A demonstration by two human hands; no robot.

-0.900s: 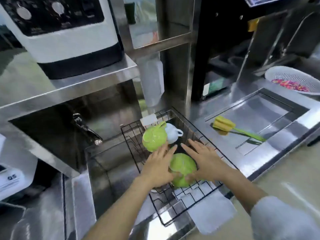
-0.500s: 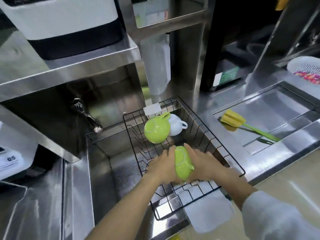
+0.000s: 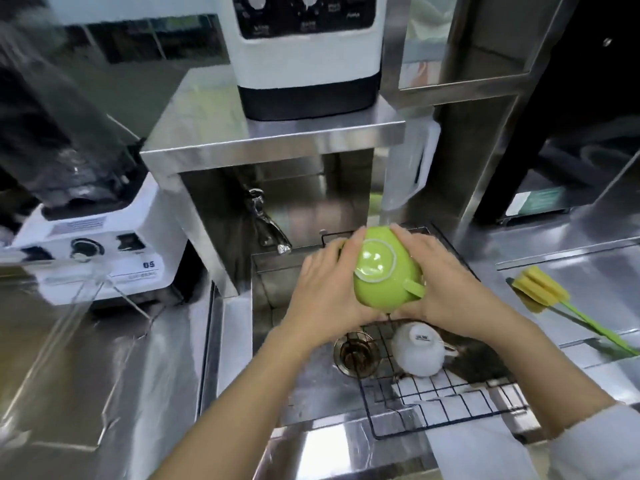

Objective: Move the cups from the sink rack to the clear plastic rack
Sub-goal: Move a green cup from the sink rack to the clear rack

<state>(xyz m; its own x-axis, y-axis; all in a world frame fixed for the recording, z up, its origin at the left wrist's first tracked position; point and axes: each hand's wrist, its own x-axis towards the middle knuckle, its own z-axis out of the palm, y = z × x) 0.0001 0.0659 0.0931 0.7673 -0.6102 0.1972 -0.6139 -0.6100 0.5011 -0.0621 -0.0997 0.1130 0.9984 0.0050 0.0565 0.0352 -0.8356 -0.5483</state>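
I hold a green cup (image 3: 382, 271) upside down between both hands, its white foot ring facing me and its handle pointing right. My left hand (image 3: 323, 289) presses its left side and my right hand (image 3: 446, 282) cups its right side. The cup is lifted above the black wire sink rack (image 3: 433, 403), which sits over the sink. A white cup (image 3: 420, 351) lies upside down in the rack just below my hands. The clear plastic rack (image 3: 86, 306) shows blurred at the left on the steel counter. The other cups in the rack are hidden behind my hands.
A white blender base (image 3: 97, 251) stands at the left, behind the clear rack. A steel shelf (image 3: 270, 136) with a white appliance overhangs the sink, and the faucet (image 3: 266, 226) sticks out under it. A yellow sponge brush (image 3: 543, 292) lies on the right counter. The drain (image 3: 356, 355) is left of the white cup.
Both hands have lifted the green cup up out of the wire rack and turned its base toward me. My view has swung left, bringing the blender and clear rack into sight.
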